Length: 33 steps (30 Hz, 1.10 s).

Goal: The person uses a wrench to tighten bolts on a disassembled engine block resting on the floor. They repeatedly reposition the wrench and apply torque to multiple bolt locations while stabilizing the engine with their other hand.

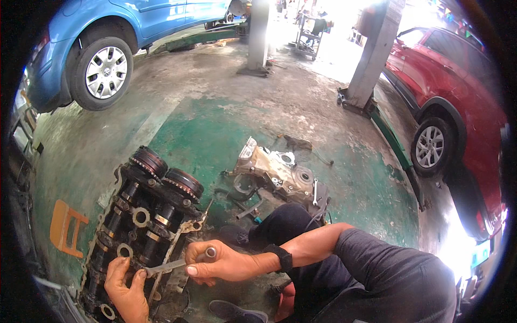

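Note:
A dark engine cylinder head (134,200) with camshafts lies in front of me at the left. Two toothed camshaft sprockets (183,183) sit at its far end. My right hand (226,265) is closed around a flat metal tool (167,267) held over the near right side of the engine. A short round metal end (210,251) pokes out above its fingers; most of the grip is hidden in the palm. My left hand (128,293) is over the camshafts, thumb and fingers apart, the thumb tip at or against the tool's far end.
A pale metal engine cover (269,164) lies on the floor ahead, a wrench (315,192) on it and hoses (250,209) beside it. An orange stool (58,229) stands left of the engine. Beyond are a blue car (156,19), lift posts (371,59) and a red car (463,75).

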Each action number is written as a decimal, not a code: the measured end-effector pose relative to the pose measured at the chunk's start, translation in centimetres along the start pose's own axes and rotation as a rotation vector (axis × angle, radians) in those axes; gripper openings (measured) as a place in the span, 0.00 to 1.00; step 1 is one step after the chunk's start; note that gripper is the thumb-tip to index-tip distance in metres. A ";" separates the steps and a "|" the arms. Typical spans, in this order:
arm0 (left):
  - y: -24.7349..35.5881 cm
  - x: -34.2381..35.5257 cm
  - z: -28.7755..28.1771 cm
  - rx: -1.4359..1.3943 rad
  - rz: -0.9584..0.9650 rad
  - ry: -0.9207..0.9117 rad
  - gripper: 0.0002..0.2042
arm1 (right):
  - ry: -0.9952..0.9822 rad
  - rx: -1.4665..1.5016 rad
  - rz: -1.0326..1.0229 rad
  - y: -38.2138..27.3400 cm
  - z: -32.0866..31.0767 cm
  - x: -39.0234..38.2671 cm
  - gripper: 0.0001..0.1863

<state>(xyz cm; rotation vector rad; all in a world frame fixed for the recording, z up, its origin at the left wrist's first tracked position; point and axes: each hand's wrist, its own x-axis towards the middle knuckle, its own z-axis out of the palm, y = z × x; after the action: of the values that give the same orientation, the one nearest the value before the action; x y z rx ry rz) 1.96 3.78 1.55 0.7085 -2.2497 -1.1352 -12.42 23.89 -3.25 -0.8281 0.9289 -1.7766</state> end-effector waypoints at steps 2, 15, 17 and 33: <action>-0.1 0.1 -0.1 -0.048 -0.010 -0.013 0.12 | -0.001 -0.022 -0.005 0.0 0.1 -0.1 0.13; -1.4 0.1 -0.1 -0.008 0.012 0.027 0.15 | -0.041 -0.071 -0.022 0.9 -0.2 -0.8 0.13; -1.5 0.1 -0.1 0.044 0.043 0.047 0.16 | -0.058 -0.104 -0.031 0.8 -0.4 -0.9 0.12; -1.7 0.3 -0.2 -0.034 -0.018 0.013 0.17 | -0.188 -0.394 -0.294 0.3 -0.8 -0.8 0.12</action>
<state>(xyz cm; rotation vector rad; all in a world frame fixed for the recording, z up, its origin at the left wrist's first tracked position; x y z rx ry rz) 2.23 2.61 0.34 0.7222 -2.2119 -1.1709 -12.67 24.74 -4.00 -1.4210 1.0906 -1.7437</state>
